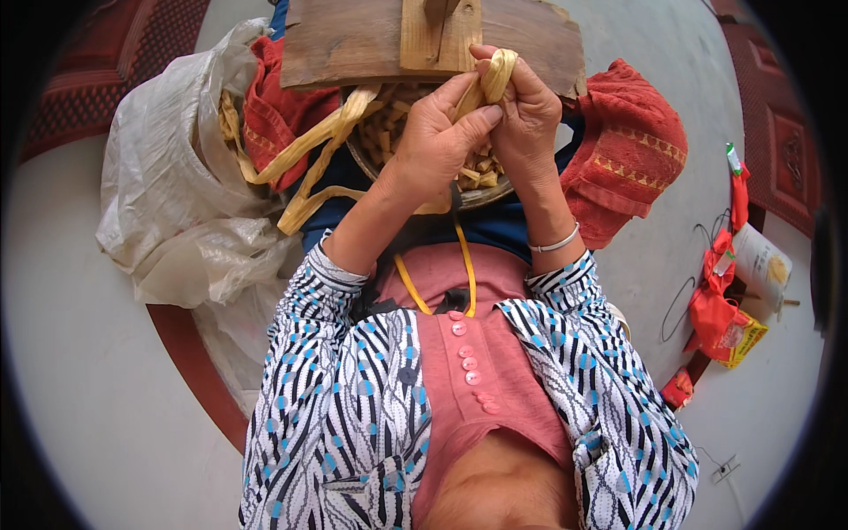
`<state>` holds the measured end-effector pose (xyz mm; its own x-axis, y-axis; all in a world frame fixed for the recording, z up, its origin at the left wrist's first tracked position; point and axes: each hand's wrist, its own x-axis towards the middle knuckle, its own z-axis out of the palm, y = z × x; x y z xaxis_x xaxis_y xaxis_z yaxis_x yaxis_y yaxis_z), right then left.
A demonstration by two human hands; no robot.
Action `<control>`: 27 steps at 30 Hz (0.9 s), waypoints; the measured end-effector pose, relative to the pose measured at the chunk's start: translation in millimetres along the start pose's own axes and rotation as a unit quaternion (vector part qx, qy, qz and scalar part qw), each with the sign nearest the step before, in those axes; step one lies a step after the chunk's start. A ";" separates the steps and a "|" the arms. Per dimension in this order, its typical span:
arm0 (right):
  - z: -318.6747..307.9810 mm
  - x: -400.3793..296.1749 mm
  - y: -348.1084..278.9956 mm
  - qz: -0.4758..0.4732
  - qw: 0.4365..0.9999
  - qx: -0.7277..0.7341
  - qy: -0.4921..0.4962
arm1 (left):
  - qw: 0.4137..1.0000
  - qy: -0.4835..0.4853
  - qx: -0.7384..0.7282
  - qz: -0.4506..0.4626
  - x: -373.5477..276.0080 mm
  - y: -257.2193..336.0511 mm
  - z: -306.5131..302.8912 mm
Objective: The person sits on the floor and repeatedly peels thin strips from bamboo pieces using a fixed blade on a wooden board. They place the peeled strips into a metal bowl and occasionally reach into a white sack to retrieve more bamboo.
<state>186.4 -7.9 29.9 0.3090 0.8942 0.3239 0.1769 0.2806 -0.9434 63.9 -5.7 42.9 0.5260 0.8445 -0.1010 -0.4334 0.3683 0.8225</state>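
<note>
A pale yellow strip of dried plant fibre is folded into a small looped knot (499, 74), pinched between both hands above a round bowl. My left hand (434, 136) grips the strip at the knot's near side, thumb pointing right. My right hand (528, 109), with a bracelet at its wrist, pinches the loop between thumb and fingers. Long fibre strips (308, 147) trail on the left towards a white plastic sack. Underneath, the bowl (487, 197) rests on my lap, holding many short, pale folded pieces (384, 136); my hands and forearms partly hide it.
A wooden board (344, 43) with a block (440, 40) fixed on it lies just beyond my hands. Red towels (623, 149) drape both sides. The white plastic sack (159, 152) bulges at left. Red bags (715, 305) and a white container (762, 265) are at right.
</note>
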 end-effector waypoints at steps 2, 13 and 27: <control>-0.4 -3.8 -0.4 -0.006 0.996 -0.090 -0.010 | 1.000 0.014 0.015 -0.004 2.2 -1.8 -4.6; -17.2 -15.2 -1.8 -0.057 0.952 -0.259 -0.151 | 0.726 0.004 0.628 0.283 -16.4 -2.7 -41.6; -30.7 -27.1 5.3 0.387 0.805 0.378 -0.244 | 0.806 -0.026 0.535 0.253 -21.7 3.0 -35.5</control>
<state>207.7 -41.4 18.3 -0.3827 0.8822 -0.2742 -0.5681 -0.4588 -0.6832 25.2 -9.1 27.7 0.5226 0.7537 0.3985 0.2627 -0.5871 0.7657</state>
